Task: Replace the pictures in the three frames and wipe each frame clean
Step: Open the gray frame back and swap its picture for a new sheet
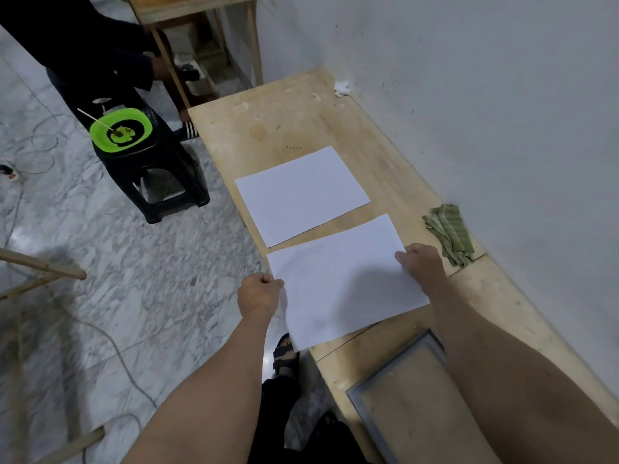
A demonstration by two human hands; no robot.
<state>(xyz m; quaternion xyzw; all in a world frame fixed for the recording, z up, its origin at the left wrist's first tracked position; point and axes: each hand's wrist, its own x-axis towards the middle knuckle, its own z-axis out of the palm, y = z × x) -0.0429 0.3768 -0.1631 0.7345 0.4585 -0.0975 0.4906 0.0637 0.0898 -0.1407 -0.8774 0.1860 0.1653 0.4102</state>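
Two white sheets lie on a long wooden table [301, 105]. The far sheet [301, 195] lies flat by itself. I hold the near sheet [341, 283] by its two ends: my left hand [259, 296] pinches the left edge, which overhangs the table, and my right hand [420, 266] grips the right edge. A grey picture frame [395, 370] lies back-side up on the table near me, partly hidden by my right forearm. A folded green striped cloth [450, 232] sits by the wall.
A white wall [485, 95] runs along the table's right side. Left of the table stands a black stool [157, 172] with a green plate [120, 128]; a person in dark clothes [83, 55] is behind it. Cables [110, 343] trail on the marble floor.
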